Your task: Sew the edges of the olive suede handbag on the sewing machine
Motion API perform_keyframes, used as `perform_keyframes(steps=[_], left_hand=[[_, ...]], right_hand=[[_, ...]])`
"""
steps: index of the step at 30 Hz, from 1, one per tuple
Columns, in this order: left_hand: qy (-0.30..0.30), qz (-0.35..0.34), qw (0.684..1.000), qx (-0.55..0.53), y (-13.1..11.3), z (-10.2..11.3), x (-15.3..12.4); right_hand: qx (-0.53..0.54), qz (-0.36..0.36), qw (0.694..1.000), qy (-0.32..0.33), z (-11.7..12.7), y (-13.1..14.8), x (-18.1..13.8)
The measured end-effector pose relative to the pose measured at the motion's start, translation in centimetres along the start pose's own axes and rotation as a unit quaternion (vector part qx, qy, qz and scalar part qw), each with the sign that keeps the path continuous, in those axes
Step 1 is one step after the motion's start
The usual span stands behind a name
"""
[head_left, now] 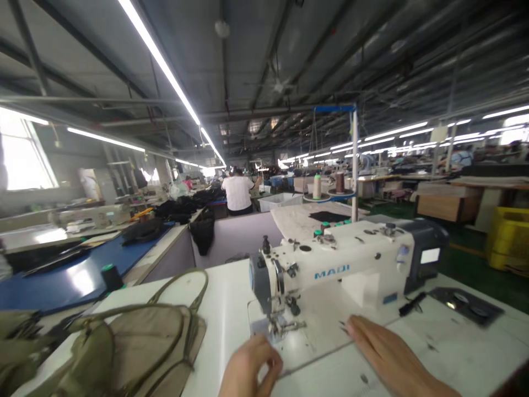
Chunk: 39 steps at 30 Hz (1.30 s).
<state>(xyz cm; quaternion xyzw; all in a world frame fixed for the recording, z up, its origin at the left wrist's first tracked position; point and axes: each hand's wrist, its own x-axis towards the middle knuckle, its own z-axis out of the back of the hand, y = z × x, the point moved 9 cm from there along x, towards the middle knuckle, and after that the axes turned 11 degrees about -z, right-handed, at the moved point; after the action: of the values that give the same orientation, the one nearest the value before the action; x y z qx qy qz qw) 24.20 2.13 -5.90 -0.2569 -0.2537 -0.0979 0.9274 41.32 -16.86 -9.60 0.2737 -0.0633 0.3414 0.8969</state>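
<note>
A white sewing machine (pixel 339 259) stands on a white table (pixel 454 353) in front of me. My left hand (pixel 250 369) is at the bottom centre, just below the needle and presser foot (pixel 281 325), its fingers curled in; what they hold, if anything, is hidden. To the right of the needle, my right hand (pixel 388 353) lies flat on the machine bed, fingers stretched out and holding nothing. An olive-tan bag with long straps (pixel 140 342) lies on the table to the left of my left hand.
Thread cones (pixel 317 186) stand on a rack behind the machine. A blue table with dark fabric (pixel 82 264) runs along the left. A person in a white shirt (pixel 238 192) sits far ahead. Yellow crates (pixel 510 237) stand at the right.
</note>
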Motion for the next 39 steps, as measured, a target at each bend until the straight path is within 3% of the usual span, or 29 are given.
perform_keyframes(steps=[3, 6, 13, 20, 23, 26, 30, 32, 36, 39], left_hand=[[-0.032, -0.009, 0.995, 0.09, -0.8, 0.8, 0.9], [-0.024, -0.007, 0.994, 0.107, -0.9, 0.6, 1.3], [-0.055, -0.043, 0.992, 0.102, -2.0, 0.7, 0.5], [-0.036, -0.034, 0.992, 0.113, -2.0, 0.2, 0.3], [-0.033, -0.021, 0.994, 0.101, -2.0, 0.0, 0.1], [-0.037, 0.04, 0.996, 0.07, -0.5, 0.0, -0.6], [-0.037, 0.205, 0.978, 0.0, 4.7, -0.9, -2.3], [-0.041, 0.26, 0.965, -0.017, 7.4, -1.9, -2.7], [-0.063, 0.302, 0.951, -0.022, 11.2, -3.7, -1.9], [-0.08, 0.313, 0.946, -0.02, 12.4, -4.4, -0.9]], right_hand=[[-0.012, 0.07, 0.995, 0.064, 0.5, 6.5, -1.0], [-0.022, 0.109, 0.99, 0.083, 0.0, 9.6, -1.0], [0.064, 0.125, 0.984, 0.113, -2.4, 12.0, -1.5], [0.012, 0.116, 0.99, 0.077, -3.9, 13.0, -0.9], [-0.014, 0.115, 0.991, 0.066, -4.4, 12.8, -0.8], [-0.031, 0.118, 0.987, 0.104, -5.3, 11.4, -1.2], [-0.048, 0.123, 0.97, 0.205, -6.8, 7.6, -2.0], [-0.066, 0.11, 0.967, 0.222, -6.9, 5.3, -1.7], [-0.105, 0.054, 0.976, 0.183, -6.4, 2.3, 1.4], [-0.13, 0.027, 0.979, 0.157, -6.9, 2.2, 4.3]])
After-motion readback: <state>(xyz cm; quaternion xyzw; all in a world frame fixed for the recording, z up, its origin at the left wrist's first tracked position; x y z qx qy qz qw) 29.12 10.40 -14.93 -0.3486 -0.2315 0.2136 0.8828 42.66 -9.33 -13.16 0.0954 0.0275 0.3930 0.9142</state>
